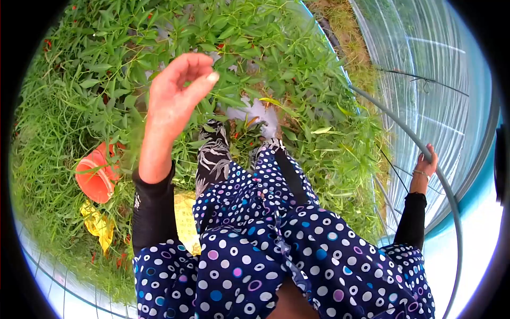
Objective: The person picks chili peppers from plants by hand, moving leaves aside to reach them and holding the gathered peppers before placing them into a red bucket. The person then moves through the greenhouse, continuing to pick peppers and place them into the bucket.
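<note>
Green plants [297, 58], plastic tunnel wall [441, 69], grey hoop [392, 118]

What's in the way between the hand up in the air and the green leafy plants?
Nothing visible. The left hand hangs open right over the green plants, with no other thing between them. Whether a fingertip touches a leaf is too close to tell. The right hand is off to the side, gripping the grey hoop.
</note>
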Demonstrator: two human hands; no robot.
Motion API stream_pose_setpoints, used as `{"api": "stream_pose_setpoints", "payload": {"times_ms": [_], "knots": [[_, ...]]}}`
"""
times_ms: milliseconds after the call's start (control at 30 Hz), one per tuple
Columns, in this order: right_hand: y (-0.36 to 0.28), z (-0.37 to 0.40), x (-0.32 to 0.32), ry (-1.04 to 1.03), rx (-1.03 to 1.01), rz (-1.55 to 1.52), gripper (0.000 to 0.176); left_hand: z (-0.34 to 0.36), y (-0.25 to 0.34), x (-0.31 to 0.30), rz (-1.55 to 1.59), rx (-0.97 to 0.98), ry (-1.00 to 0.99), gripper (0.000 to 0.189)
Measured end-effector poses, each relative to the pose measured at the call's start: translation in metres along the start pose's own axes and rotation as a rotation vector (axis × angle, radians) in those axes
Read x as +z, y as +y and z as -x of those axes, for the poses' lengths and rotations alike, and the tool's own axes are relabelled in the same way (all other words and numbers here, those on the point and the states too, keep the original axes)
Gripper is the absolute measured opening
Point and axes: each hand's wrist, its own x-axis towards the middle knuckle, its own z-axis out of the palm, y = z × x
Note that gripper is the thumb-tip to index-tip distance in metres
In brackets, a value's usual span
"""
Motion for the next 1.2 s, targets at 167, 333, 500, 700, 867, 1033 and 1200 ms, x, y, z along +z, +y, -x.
{"api": "stream_pose_setpoints", "payload": {"times_ms": [167, 333, 500, 700, 867, 1033, 1200], "knots": [[-0.007, 0.002, -0.010, -0.027, 0.065, 0.058, 0.027, -0.106, -0.023, 0.013, -0.148, 0.136, -0.040, 0.040], [-0.012, 0.005, -0.019, -0.017, 0.062, 0.009, 0.029, -0.183, -0.045, 0.086, -0.301, 0.337, -0.079, 0.060], [-0.021, 0.009, -0.029, 0.020, 0.079, -0.014, 0.033, -0.239, -0.132, 0.184, -0.363, 0.490, -0.187, 0.060], [0.066, 0.064, 0.040, 0.196, 0.462, 0.538, 0.038, -0.176, -0.248, 0.212, -0.640, 0.100, -0.697, 0.019], [0.154, 0.139, 0.195, -0.617, 0.610, 0.506, 0.023, -0.092, -0.273, 0.184, -0.523, -0.012, -0.483, 0.008], [0.189, 0.122, 0.317, -0.971, 0.537, 0.185, 0.024, -0.064, -0.284, 0.157, -0.422, -0.245, -0.463, 0.010], [0.305, 0.099, 0.346, -0.954, 0.505, 0.379, 0.022, -0.064, -0.294, 0.146, -0.250, -0.613, -0.316, 0.011]]}}
